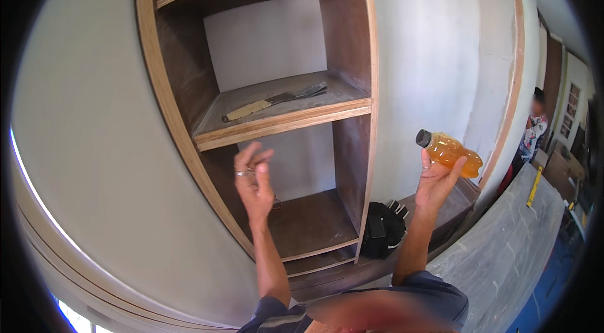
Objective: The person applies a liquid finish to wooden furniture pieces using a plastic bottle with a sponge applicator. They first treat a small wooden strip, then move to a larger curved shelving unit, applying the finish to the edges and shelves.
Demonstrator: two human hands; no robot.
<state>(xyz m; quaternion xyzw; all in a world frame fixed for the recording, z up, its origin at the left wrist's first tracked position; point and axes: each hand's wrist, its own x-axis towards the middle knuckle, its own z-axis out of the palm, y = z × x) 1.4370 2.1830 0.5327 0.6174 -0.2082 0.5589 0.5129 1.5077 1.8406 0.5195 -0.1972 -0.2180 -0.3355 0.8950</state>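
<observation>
My right hand (435,184) is closed around a clear bottle (448,150) with a waisted shape, a dark cap and amber liquid inside. The bottle is tilted, its cap end raised toward the left. My left hand (254,183) is raised in front of the lower shelf opening, with a ring on one finger. Its fingers are loosely bent and apart, and nothing shows in them. Above that hand, flat tools that look like scrapers (277,100), one with a pale beige handle, lie on the middle shelf (283,120) of a brown wooden shelf unit.
A black bag (382,230) rests on a low dark ledge right of the unit. A plastic-covered surface (503,232) stretches along the right, with a yellow level (535,186) on it. Another person (533,128) in a patterned top is at the far right.
</observation>
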